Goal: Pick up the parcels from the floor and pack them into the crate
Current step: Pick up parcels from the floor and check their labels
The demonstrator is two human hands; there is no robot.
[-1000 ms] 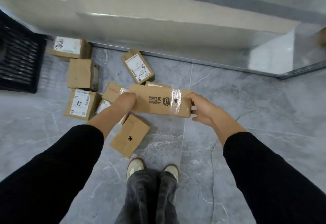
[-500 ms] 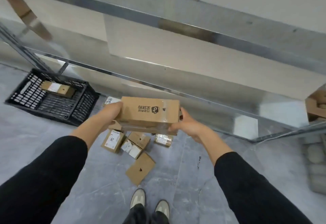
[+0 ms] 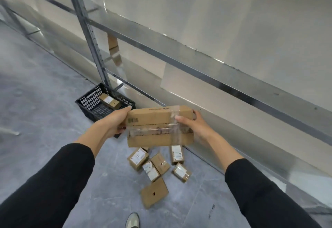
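Observation:
A long taped cardboard parcel (image 3: 158, 129) is held at chest height between my left hand (image 3: 115, 120), which grips its left end, and my right hand (image 3: 190, 125), which grips its right end. The black slatted crate (image 3: 89, 105) sits on the floor beyond my left hand, against the shelf post, with one small labelled parcel (image 3: 109, 101) inside. Several small cardboard parcels lie on the floor below the held box, among them a labelled one (image 3: 138, 158) and a flat one (image 3: 154, 194) nearest my foot.
A metal shelving rack (image 3: 197, 66) with a perforated upright post (image 3: 89, 35) runs along the far side, close behind the crate and the parcels. Grey marble floor (image 3: 45, 102) stretches to the left. My shoe (image 3: 132, 220) shows at the bottom edge.
I have stood up and lifted the long parcel off the floor pile. The view has swung left, the crate has come into sight, and the parcel has tipped so its taped side faces me.

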